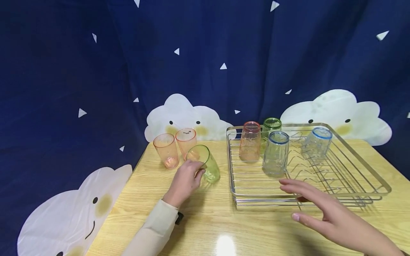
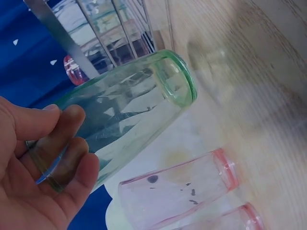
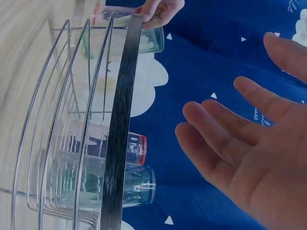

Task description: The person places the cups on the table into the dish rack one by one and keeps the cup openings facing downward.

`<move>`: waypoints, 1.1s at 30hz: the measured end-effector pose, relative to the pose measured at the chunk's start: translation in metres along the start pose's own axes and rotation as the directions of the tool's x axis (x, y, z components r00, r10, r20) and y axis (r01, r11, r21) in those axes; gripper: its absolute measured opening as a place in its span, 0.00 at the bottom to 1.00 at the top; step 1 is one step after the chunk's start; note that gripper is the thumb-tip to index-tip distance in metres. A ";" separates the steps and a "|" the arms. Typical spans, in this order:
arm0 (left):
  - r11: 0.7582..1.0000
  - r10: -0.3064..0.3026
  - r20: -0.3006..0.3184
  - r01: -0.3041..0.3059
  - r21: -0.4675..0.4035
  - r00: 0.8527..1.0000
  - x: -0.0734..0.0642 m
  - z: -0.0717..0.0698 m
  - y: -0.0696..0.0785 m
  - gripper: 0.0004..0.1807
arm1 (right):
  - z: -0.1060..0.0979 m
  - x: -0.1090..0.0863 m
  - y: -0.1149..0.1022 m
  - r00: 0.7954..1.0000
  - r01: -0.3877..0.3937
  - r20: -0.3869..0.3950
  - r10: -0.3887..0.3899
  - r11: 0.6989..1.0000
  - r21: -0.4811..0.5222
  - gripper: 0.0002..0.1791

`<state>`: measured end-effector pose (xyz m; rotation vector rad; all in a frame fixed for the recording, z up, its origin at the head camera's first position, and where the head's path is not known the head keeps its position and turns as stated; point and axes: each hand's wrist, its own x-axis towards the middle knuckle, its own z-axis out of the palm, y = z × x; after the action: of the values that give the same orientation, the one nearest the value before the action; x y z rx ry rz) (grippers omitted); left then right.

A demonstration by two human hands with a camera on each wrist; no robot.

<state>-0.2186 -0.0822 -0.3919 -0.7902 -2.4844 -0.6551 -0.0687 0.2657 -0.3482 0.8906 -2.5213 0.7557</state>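
My left hand (image 1: 185, 179) pinches a clear green cup (image 1: 211, 170) at its rim, thumb on one side and fingers on the other. The cup tilts, mouth toward the upper left; in the left wrist view its thick green base (image 2: 184, 79) points away from the hand. Just beyond it two clear orange-pink cups (image 1: 167, 153) stand mouth up on the table. My right hand (image 1: 326, 209) hovers by the front rim of a wire dish rack (image 1: 309, 195), fingers extended and holding nothing. In the right wrist view its palm (image 3: 268, 163) faces the camera.
Upside down in the rack are a red-based cup (image 1: 250, 144), a green cup (image 1: 272, 123), a blue-based cup (image 1: 275, 156) and another blue cup (image 1: 317, 144). The rack rests on a wooden table (image 1: 208, 220). A dark blue cloud-patterned curtain (image 1: 198, 42) hangs behind.
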 end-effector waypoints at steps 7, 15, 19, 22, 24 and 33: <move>1.000 0.012 -0.030 -0.012 0.006 0.999 -0.004 -0.010 0.009 0.03 | -0.002 -0.002 0.001 1.000 -0.010 0.006 0.010 1.000 -0.011 0.42; 1.000 0.016 -0.075 -0.017 -0.010 0.997 -0.003 -0.020 0.016 0.03 | -0.005 -0.003 0.001 1.000 -0.009 -0.003 0.009 1.000 -0.016 0.43; 0.999 0.030 -0.103 -0.033 -0.031 0.994 -0.006 -0.023 0.018 0.03 | -0.007 -0.003 0.000 1.000 -0.024 -0.001 0.024 1.000 -0.009 0.43; 0.998 0.041 -0.144 -0.048 -0.042 0.989 -0.008 -0.026 0.018 0.03 | -0.008 -0.001 -0.002 1.000 -0.024 -0.002 0.024 1.000 -0.014 0.43; 0.997 0.052 -0.183 -0.061 -0.045 0.982 -0.008 -0.027 0.018 0.03 | -0.008 0.001 -0.003 1.000 -0.024 -0.004 0.024 1.000 -0.021 0.43; 0.986 0.107 -0.296 -0.139 -0.092 0.949 -0.009 -0.039 0.024 0.03 | -0.011 0.006 -0.006 0.999 -0.016 -0.031 0.015 1.000 -0.013 0.42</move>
<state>-0.1863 -0.0903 -0.3585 -0.8180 -2.1302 -0.8081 -0.0674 0.2653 -0.3344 0.8495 -2.5062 0.7515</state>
